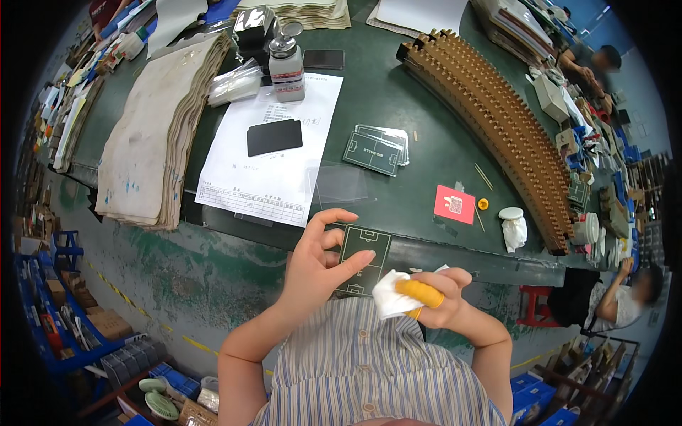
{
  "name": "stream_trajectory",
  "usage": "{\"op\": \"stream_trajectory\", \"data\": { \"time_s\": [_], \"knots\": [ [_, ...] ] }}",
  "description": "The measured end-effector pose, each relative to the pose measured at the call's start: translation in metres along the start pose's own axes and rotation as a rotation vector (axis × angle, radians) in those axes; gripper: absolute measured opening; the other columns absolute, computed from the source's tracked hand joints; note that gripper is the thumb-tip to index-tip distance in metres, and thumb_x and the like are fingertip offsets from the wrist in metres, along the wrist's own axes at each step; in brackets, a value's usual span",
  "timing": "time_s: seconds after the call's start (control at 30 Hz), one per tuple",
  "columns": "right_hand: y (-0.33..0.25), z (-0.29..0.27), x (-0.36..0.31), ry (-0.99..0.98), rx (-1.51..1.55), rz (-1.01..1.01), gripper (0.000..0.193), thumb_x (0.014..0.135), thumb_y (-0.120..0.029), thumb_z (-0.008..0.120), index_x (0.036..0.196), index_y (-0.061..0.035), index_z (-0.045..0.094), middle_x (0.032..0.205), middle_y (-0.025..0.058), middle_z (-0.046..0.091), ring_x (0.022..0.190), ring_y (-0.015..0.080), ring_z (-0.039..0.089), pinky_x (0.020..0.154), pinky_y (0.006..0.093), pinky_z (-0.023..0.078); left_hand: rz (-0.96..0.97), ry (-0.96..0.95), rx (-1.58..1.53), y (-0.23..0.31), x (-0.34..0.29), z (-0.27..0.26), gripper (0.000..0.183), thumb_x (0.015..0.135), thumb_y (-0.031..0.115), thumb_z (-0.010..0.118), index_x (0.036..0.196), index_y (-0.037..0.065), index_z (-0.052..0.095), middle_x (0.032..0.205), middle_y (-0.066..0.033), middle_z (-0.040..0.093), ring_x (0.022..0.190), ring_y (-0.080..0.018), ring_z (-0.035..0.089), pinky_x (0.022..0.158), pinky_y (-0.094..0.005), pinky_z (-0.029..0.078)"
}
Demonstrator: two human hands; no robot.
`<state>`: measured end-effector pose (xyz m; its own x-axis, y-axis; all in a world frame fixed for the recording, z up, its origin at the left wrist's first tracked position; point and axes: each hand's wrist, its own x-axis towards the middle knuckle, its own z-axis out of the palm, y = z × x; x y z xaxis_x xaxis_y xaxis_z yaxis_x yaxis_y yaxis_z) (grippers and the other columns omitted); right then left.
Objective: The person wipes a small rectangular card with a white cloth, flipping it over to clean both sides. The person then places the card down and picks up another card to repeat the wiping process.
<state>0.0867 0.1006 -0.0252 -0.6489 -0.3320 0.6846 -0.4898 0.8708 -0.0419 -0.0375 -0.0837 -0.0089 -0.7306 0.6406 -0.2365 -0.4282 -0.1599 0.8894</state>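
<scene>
At the table's near edge my left hand (312,266) is closed on a dark green card (374,272) printed with white sports-pitch lines, its thumb lying on the card's face. Close by on the right, my right hand (447,302) grips a folded white cloth (385,298); yellow finger cots (419,291) cover some of its fingers. The cloth is beside the card's lower right side; whether they touch I cannot tell. Farther in on the table lies a loose stack of similar green cards (372,156). A clear plastic sheet (341,186) rests nearer to me.
A printed paper sheet (249,174) bears black cards (275,138) and a pump bottle (286,74). Stacked worn boards (153,135) stand left. A long slotted brown rack (490,121) runs along the right. Near it lie a red card (444,202) and a white bundle (514,233).
</scene>
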Motion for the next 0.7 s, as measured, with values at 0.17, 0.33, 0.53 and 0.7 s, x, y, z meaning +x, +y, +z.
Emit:
{"op": "stream_trajectory", "data": {
  "time_s": [0.17,0.33,0.53,0.7],
  "knots": [
    [0.001,-0.005,-0.003,-0.007,-0.005,0.045,0.019,0.066,-0.025,0.067,0.081,-0.0139,0.064,0.102,0.0016,0.064,0.096,0.0163,0.052,0.075,0.0319,0.031,0.002,-0.002,-0.009,0.002,0.000,0.002,0.045,0.082,-0.002,0.065,0.119,0.003,0.040,0.095,-0.0100,0.063,0.079,-0.0096,0.064,0.066,-0.0201,0.053],
    [0.010,-0.007,0.017,-0.013,-0.097,0.120,0.024,0.065,-0.026,0.071,0.084,-0.0133,0.066,0.102,0.0027,0.063,0.097,0.0204,0.051,0.078,0.0359,0.030,0.001,-0.003,0.006,0.000,0.001,0.003,0.044,0.082,-0.002,0.065,0.118,0.003,0.041,0.094,-0.0099,0.063,0.078,-0.0096,0.064,0.064,-0.0202,0.053],
    [0.005,0.001,0.014,-0.026,-0.075,0.113,0.020,0.061,-0.024,0.070,0.078,-0.0140,0.067,0.102,0.0010,0.064,0.097,0.0188,0.053,0.080,0.0342,0.032,0.037,0.019,-0.018,-0.005,0.000,0.004,0.042,0.081,-0.002,0.065,0.116,0.003,0.042,0.093,-0.0091,0.064,0.077,-0.0091,0.063,0.064,-0.0199,0.053],
    [-0.007,0.002,-0.003,-0.002,0.003,0.045,0.014,0.064,-0.023,0.068,0.074,-0.0148,0.063,0.103,-0.0012,0.063,0.096,0.0159,0.055,0.077,0.0305,0.033,0.034,0.041,-0.080,-0.008,0.003,0.000,0.046,0.079,-0.006,0.065,0.118,0.003,0.042,0.097,-0.0101,0.063,0.086,-0.0130,0.064,0.072,-0.0232,0.054]
  ]
}}
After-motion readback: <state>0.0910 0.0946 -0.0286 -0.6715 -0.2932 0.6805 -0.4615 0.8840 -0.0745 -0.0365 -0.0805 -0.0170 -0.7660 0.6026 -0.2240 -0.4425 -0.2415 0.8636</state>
